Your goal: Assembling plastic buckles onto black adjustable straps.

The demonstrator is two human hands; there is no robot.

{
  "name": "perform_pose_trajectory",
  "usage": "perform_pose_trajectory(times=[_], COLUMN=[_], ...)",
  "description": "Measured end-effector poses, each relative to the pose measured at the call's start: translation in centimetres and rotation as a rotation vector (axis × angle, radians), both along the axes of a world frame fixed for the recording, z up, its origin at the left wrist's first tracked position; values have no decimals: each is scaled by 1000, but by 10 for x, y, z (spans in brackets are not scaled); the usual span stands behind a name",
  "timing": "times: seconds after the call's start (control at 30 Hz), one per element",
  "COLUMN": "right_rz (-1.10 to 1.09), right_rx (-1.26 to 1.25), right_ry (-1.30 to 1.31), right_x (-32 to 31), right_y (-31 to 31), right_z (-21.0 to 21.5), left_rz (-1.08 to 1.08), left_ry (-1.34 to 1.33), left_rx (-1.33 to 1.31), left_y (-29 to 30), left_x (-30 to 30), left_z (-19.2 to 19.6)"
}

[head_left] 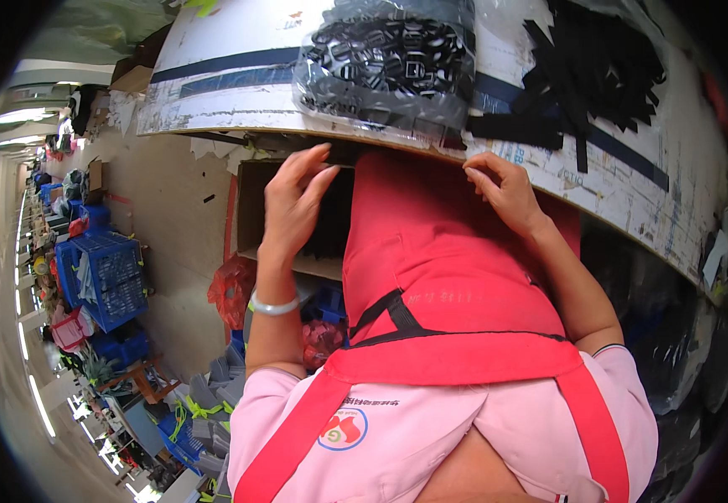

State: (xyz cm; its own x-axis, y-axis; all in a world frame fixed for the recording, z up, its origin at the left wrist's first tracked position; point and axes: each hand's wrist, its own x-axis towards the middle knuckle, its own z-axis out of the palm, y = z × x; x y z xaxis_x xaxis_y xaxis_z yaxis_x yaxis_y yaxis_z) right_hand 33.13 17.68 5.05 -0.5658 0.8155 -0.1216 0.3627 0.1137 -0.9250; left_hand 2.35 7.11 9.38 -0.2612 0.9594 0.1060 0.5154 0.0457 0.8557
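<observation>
My left hand (293, 201) is raised just short of the table's near edge, its thumb and fingers apart with nothing between them. A pale bangle (275, 305) circles that wrist. My right hand (505, 191) hovers over my red apron (431, 235) by the same edge, fingers curled toward the thumb; whatever they might hold is hidden. Just beyond the right hand, a black strap (515, 130) lies along the edge. A clear plastic bag of black buckles (389, 63) rests on the table, beyond and between both hands. A heap of black straps (594, 71) lies to its right.
The worn white tabletop (221, 101) curves across the front. Below it, left of my lap, stands an open cardboard box (251, 210), with a red plastic bag (231, 289) beside it. Blue crates (104, 277) stand farther left; dark plastic bags (665, 360) lie at right.
</observation>
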Motion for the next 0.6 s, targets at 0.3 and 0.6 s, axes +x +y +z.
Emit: perform_pose_trajectory(times=[0.3,0.6], right_rz=[44,43], right_rx=[211,376], right_ry=[44,65], right_x=[1,-3], right_y=[-2,4], right_z=[-10,-13], left_rz=[79,-33], left_ry=[642,405], left_rx=[-171,16], left_y=[183,207], left_x=[30,38], left_z=[-24,-43])
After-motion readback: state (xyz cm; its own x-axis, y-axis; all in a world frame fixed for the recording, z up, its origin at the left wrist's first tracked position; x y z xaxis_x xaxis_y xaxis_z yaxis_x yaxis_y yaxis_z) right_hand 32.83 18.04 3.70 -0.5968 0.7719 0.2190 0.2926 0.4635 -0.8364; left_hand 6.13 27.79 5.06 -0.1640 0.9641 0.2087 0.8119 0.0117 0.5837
